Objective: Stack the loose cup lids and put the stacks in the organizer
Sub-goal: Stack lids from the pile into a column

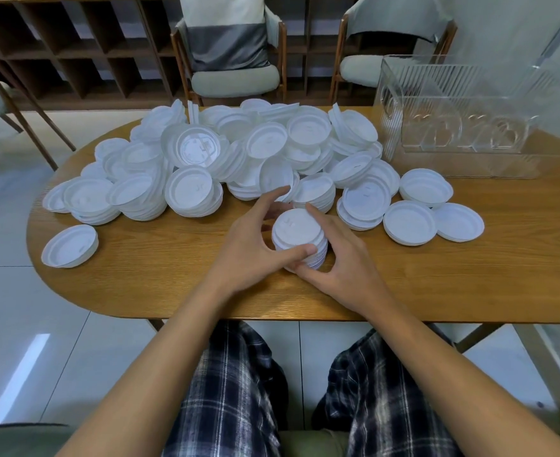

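Observation:
A short stack of white cup lids stands on the wooden table in front of me. My left hand grips its left side, thumb across the front, fingers reaching behind. My right hand grips its right side, thumb under the front edge and index finger along the back. Behind the stack a big heap of loose white lids covers the table's middle. A clear plastic organizer with ribbed walls stands at the back right; I see no lids in it.
Single lids lie apart: one at the near left, a few at the right. Two chairs and wooden shelving stand behind the table. The table's front edge is just before my knees.

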Demonstrator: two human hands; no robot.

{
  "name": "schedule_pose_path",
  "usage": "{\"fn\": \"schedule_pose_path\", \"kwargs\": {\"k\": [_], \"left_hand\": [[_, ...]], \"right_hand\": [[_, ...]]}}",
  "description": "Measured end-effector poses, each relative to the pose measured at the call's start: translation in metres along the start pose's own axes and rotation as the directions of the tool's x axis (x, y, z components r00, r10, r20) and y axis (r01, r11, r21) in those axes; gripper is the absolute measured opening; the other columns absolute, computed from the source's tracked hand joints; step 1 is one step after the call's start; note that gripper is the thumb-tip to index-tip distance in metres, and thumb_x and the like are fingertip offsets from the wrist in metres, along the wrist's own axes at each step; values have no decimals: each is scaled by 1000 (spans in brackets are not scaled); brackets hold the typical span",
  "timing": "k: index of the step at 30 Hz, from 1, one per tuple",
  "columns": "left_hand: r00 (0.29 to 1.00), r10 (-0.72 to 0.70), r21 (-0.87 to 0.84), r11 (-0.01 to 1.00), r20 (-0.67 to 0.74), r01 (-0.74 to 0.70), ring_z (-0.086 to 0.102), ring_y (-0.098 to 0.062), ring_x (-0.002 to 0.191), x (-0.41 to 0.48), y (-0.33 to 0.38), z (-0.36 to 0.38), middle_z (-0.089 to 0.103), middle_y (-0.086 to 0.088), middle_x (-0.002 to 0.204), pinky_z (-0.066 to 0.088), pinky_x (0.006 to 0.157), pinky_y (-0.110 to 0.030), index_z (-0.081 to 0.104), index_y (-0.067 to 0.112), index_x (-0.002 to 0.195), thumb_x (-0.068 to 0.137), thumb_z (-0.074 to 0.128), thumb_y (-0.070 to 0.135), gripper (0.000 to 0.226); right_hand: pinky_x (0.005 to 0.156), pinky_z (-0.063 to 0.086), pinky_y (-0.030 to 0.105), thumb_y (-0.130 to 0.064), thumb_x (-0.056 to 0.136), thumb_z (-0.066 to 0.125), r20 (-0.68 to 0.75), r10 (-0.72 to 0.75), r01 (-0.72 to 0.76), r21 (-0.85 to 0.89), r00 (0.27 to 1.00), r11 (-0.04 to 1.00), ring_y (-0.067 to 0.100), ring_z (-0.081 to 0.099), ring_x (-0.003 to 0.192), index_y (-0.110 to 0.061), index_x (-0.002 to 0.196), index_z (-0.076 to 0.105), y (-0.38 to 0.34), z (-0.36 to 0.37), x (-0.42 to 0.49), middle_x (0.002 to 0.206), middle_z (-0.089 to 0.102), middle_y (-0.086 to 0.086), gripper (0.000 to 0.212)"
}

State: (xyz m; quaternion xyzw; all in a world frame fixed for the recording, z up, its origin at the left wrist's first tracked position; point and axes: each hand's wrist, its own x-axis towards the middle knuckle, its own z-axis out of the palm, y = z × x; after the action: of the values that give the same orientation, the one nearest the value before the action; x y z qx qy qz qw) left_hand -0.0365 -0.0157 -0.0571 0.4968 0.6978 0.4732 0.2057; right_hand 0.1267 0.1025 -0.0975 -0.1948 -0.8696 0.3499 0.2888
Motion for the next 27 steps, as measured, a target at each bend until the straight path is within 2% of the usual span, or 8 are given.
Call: {"fn": "schedule_pose_path", "kwargs": {"k": [3,6,10,12,15,18,23,27], "left_hand": [[998,20,-42,999,-66,-23,61,-3,124,-2,-3,5,69,13,123,52,107,-29,48,33,151,72,97,30,92],[999,36,-77,996,15,-35,61,-7,129,1,-5,1,71,11,129,50,112,-38,44,30,153,77,92,13,92],[996,13,-113,994,91,-2,61,-13,132,3,-10,-4,69,10,136,48,114,-46,41,28,155,80,87,4,91],[997,2,-132,991,83,9,61,-12,131,3,-9,-1,69,10,136,47,115,-46,42,28,154,81,87,6,89],[1000,-12,-165,986,-11,10,63,-8,127,-1,-8,11,72,11,129,49,112,-41,48,25,150,79,92,15,84],[998,-11,-194,981,-59,-1,64,-12,126,-3,-14,21,73,7,129,50,111,-44,51,24,146,77,94,17,82],[1000,-11,-194,981,-17,7,62,-12,128,-2,-15,21,70,6,131,49,111,-37,50,24,147,77,93,16,82],[1000,-16,-184,983,0,16,60,-10,130,-2,-16,22,68,9,134,48,113,-39,50,24,146,78,91,19,80]], "right_hand": [[109,38,12,-41,85,86,0,1,-1,-4,1000,1000,2,48,137,-28,160,37,0,0,0,147,53,-5,90],[108,38,12,-42,85,85,6,2,-2,-5,1000,1000,3,48,137,-27,161,37,1,0,0,147,53,-5,91],[108,38,12,-47,87,82,11,-3,4,-12,1000,1000,3,47,138,-25,161,37,0,0,0,148,52,-5,90],[108,37,11,-47,87,81,9,-1,1,-14,1000,1000,2,47,138,-25,161,37,0,-1,-1,148,52,-5,90],[110,39,15,-40,85,85,8,1,0,-15,1000,1000,3,47,139,-26,161,37,1,0,-1,149,53,-5,92],[114,41,20,-34,84,86,7,-7,7,-26,1000,1000,4,47,141,-23,162,36,4,0,-1,151,53,-3,94],[117,42,27,-33,82,86,-12,-39,39,-40,999,998,9,49,142,-15,161,37,6,1,-2,151,56,1,95],[116,44,30,-36,81,86,-18,-40,39,-58,999,998,10,50,141,-14,161,37,7,3,-2,150,56,2,96]]}}
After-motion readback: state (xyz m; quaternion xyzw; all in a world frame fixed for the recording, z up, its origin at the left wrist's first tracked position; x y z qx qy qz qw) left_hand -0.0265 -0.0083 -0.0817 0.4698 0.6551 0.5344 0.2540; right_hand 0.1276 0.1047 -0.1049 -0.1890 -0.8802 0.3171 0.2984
